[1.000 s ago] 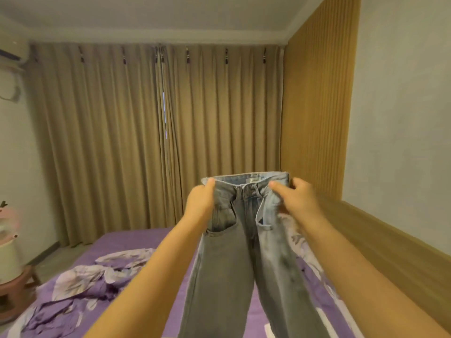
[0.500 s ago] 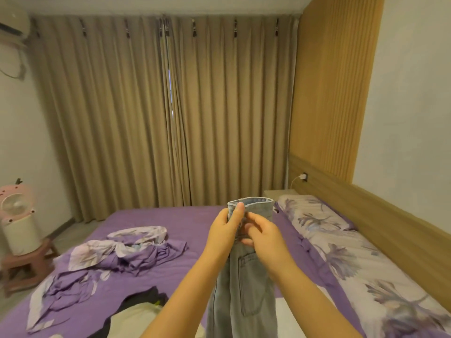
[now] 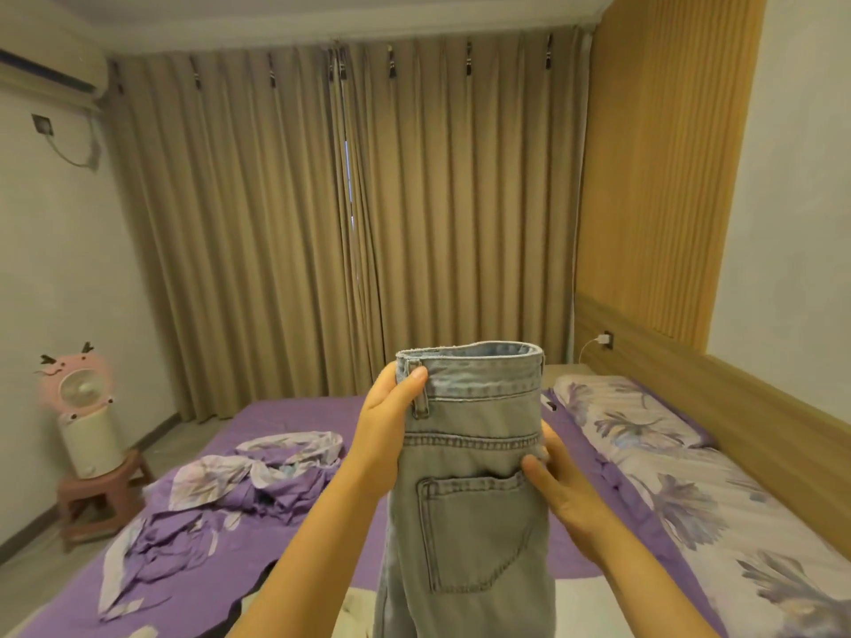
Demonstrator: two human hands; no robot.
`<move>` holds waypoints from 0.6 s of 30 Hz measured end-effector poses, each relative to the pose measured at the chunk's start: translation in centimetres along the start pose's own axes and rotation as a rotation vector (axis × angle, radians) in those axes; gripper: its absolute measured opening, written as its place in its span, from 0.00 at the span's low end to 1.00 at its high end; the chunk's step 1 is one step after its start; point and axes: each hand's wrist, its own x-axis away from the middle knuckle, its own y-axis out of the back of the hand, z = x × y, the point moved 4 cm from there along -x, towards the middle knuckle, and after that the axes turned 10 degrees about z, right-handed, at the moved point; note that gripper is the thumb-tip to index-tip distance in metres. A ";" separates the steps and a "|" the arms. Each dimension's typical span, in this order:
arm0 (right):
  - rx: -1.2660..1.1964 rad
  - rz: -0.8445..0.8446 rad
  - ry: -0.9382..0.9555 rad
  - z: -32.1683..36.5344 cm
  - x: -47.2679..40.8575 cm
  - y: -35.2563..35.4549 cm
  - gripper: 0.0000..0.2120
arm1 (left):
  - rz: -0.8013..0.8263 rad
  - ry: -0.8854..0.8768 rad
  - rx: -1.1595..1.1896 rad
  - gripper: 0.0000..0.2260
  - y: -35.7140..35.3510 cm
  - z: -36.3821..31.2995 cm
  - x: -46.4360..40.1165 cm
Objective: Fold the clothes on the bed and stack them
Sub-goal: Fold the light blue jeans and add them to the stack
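Held up in the air over the purple bed (image 3: 294, 416): a pair of light grey-blue denim jeans (image 3: 474, 490), doubled lengthwise with a back pocket facing out, the legs cut off at the bottom edge. Left hand (image 3: 384, 435) gripping the waistband corner, thumb on top; right hand (image 3: 564, 490) curled round the other edge lower down, fingertips hidden behind the cloth. Below, dark and pale clothes (image 3: 294, 605) mostly hidden by the arms, hard to make out.
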 end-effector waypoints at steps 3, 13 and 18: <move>-0.122 0.044 -0.018 1.4 -1.0 -1.2 0.39 | -0.043 -0.046 0.000 0.09 1.9 -3.0 -0.9; -0.103 -0.010 0.132 7.4 -4.0 -6.7 0.23 | -0.260 -0.092 -0.204 0.13 10.5 -5.2 -1.0; 0.153 -0.124 0.178 7.2 -4.4 -9.6 0.10 | -0.609 -0.193 -0.828 0.23 11.8 -5.5 2.5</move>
